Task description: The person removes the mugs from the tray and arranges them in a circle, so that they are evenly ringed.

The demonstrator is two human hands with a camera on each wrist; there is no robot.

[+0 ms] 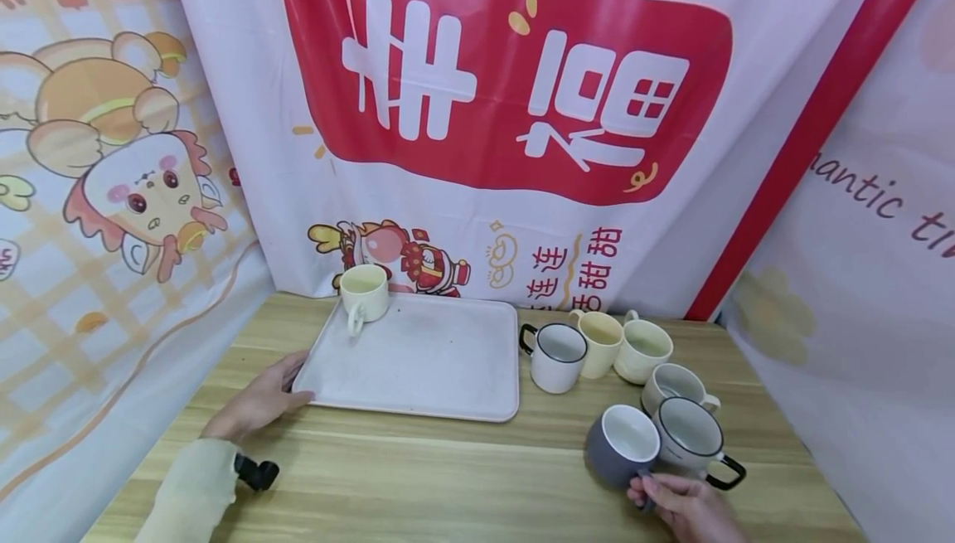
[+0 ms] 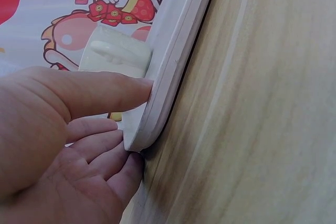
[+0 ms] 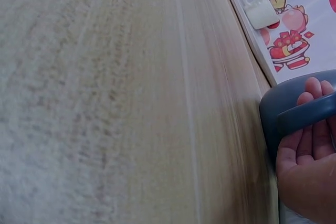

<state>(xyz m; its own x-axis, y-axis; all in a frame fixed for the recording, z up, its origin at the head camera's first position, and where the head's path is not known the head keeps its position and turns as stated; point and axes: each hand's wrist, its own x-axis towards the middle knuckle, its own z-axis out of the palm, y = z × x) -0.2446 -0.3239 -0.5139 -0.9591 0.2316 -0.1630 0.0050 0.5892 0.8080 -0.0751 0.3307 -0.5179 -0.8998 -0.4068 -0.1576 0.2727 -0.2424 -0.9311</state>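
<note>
My left hand point(image 1: 261, 398) holds the near left corner of a white rectangular tray point(image 1: 418, 361), the thumb point(image 2: 118, 94) at its front rim and the fingers along its side. A cream mug point(image 1: 365, 294) stands at the tray's far left corner, handle toward me. At the right, my right hand point(image 1: 686, 506) grips the handle of a dark grey mug point(image 1: 608, 456) with a pale inside. The right wrist view shows fingers through the handle point(image 3: 310, 114). This mug is upright, close beside a white mug with a black rim and handle point(image 1: 682, 452).
Behind the grey mug are another whitish mug point(image 1: 667, 385), a cream mug point(image 1: 642, 352), a yellowish mug point(image 1: 597, 348) and a black-rimmed white mug point(image 1: 555, 365) close to the tray's right edge. Printed curtains point(image 1: 507, 228) border the wooden table point(image 1: 448, 477) at the back and sides.
</note>
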